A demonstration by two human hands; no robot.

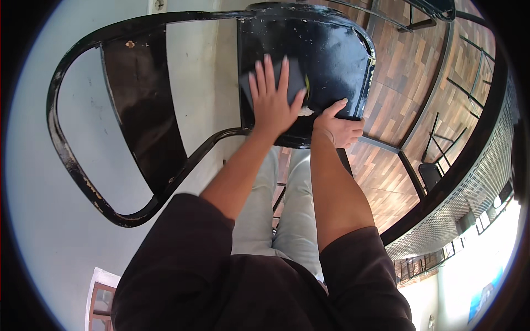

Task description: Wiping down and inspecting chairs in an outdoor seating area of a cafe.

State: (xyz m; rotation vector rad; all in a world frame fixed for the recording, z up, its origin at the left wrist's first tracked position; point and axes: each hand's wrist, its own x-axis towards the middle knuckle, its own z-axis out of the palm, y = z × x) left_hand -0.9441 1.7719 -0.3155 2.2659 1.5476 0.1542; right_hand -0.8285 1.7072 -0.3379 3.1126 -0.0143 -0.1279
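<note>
A black metal chair lies before me, its glossy seat (331, 60) chipped and scratched along the rim. On the seat my left hand (273, 102) rests flat with fingers spread, pressing down a dark grey flat piece (298, 69); whether it is cloth or an abrasive sheet I cannot tell. A yellow-green edge shows beside it, and a small whitish scrap (305, 111) sits by the thumb. My right hand (338, 126) grips the seat's near right edge, thumb on top and fingers over the side. Leftward extends the worn chair backrest (141, 99).
A pale wall (193, 71) runs along the left. Wood-patterned floor (395, 83) lies to the right, with other black metal chairs (430, 174) on it. A dark-rimmed mesh surface (469, 198) curves along the right side. My legs (295, 209) are below the seat.
</note>
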